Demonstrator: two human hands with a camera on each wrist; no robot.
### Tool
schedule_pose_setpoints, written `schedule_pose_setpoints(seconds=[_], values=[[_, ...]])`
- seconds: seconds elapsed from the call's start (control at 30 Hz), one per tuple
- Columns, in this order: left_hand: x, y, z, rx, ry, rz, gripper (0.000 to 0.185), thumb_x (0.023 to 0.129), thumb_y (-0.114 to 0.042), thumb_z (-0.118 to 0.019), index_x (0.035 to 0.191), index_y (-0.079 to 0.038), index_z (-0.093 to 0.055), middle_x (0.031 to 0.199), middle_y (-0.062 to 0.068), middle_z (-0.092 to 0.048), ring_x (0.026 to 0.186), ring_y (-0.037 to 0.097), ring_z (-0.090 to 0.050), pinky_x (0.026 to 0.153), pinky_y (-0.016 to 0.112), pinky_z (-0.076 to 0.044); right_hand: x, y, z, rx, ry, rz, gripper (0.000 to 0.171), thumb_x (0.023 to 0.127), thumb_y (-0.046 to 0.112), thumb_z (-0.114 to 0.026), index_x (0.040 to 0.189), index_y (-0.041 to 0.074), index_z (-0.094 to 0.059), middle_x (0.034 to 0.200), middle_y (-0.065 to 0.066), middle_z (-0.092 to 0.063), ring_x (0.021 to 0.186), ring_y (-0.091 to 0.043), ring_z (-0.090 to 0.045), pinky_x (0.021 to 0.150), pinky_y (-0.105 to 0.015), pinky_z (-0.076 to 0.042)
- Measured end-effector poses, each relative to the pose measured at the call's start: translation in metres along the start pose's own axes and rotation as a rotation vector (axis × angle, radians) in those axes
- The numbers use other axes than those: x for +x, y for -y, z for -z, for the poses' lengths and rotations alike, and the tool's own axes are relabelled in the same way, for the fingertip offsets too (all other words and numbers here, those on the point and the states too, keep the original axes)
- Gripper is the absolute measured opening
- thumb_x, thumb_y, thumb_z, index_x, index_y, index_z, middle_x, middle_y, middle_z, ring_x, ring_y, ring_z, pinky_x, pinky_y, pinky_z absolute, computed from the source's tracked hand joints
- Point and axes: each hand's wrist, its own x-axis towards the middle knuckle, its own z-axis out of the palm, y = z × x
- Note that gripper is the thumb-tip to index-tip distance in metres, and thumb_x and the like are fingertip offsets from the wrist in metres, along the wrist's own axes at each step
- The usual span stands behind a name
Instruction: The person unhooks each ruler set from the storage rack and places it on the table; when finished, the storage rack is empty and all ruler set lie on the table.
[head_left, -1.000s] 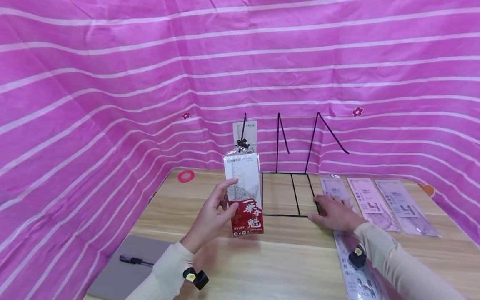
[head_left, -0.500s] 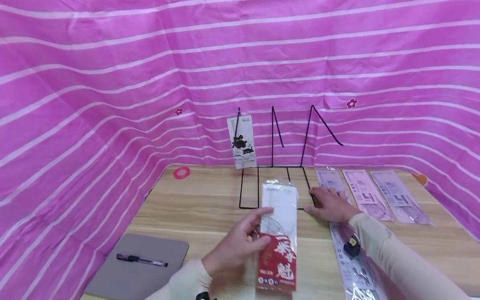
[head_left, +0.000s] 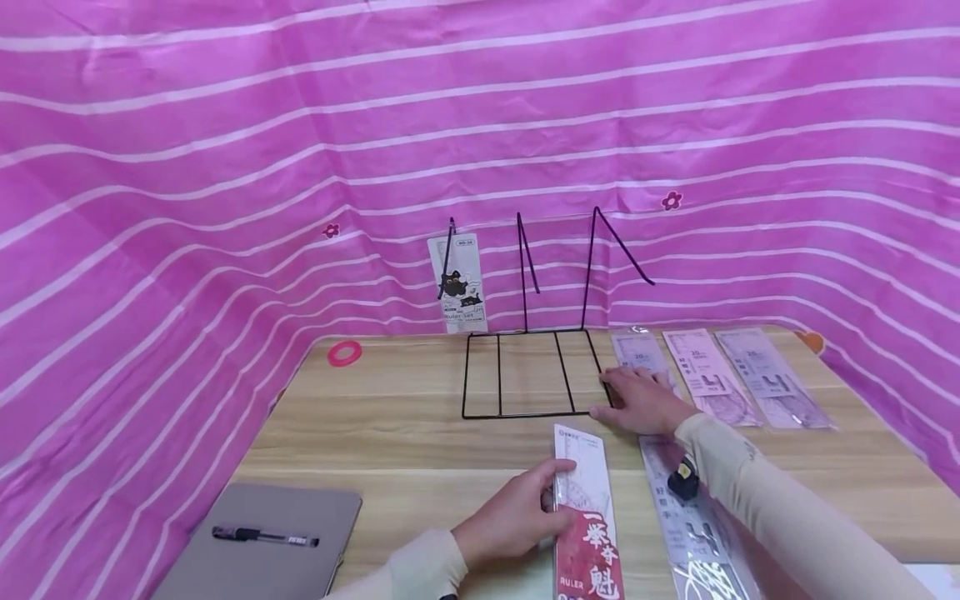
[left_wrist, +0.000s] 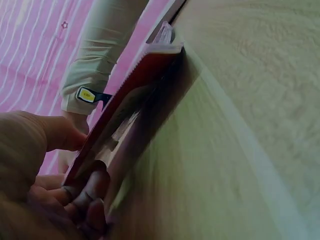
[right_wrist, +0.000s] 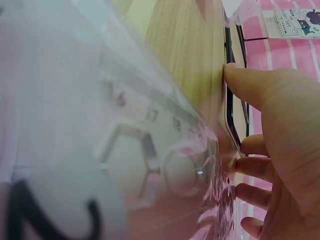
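Red ruler pack (head_left: 587,523) pinched in the left grip (head_left: 513,521); right grip (head_left: 637,402) flat, holding nothing, against wire rack (head_left: 525,367)

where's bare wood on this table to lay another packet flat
Widest bare stretch: between the pink tape ring, the wire rack base and the grey pad. A narrower strip runs between the rack's front edge and the red ruler packet. The right side is crowded: clear ruler packets lie side by side, beside the right hand.
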Motion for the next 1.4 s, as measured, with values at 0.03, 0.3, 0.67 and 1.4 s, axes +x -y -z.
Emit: schedule_pose_setpoints(seconds=[0.03,0.3,0.67,1.4], values=[[0.000,0.000,0.001,0.007,0.000,0.003,0.062,0.092,-0.019,-0.079,0.149,-0.021,-0.055,0.109,-0.005,-0.066,0.086,0.006,-0.059,0.079,0.021,-0.051,0.001,0.000,0.000,-0.005,-0.001,0.000,0.084,0.097,0.062,-0.064,0.153,0.001,-0.051,0.159,-0.026,-0.047,0.146,-0.052,-0.041,0.115,-0.076,-0.028],[0.005,-0.001,0.006,0.202,0.013,0.014,0.060,0.090,-0.023,-0.080,0.145,-0.018,-0.057,0.113,-0.005,-0.068,0.092,0.005,-0.058,0.091,0.024,-0.051,0.006,0.002,0.000,-0.031,0.013,0.003,0.083,0.097,0.063,-0.065,0.153,0.003,-0.051,0.159,-0.025,-0.048,0.145,-0.051,-0.042,0.112,-0.072,-0.032],[0.006,-0.008,0.013,0.366,0.064,0.126,0.061,0.084,-0.032,-0.082,0.141,-0.027,-0.059,0.134,0.000,-0.069,0.099,0.015,-0.059,0.091,0.035,-0.051,0.008,0.000,-0.004,-0.031,0.016,0.003,0.082,0.097,0.062,-0.065,0.152,0.003,-0.052,0.158,-0.026,-0.049,0.145,-0.050,-0.043,0.113,-0.073,-0.032],[0.034,0.028,0.092,0.159,-0.366,-0.137,0.039,0.103,-0.034,-0.068,0.138,-0.016,-0.064,0.130,0.006,-0.061,0.113,0.028,-0.060,0.093,0.040,-0.054,0.002,-0.002,-0.003,0.003,0.033,-0.038,0.088,0.096,0.066,-0.062,0.157,0.004,-0.047,0.164,-0.025,-0.042,0.151,-0.052,-0.034,0.119,-0.076,-0.023]])
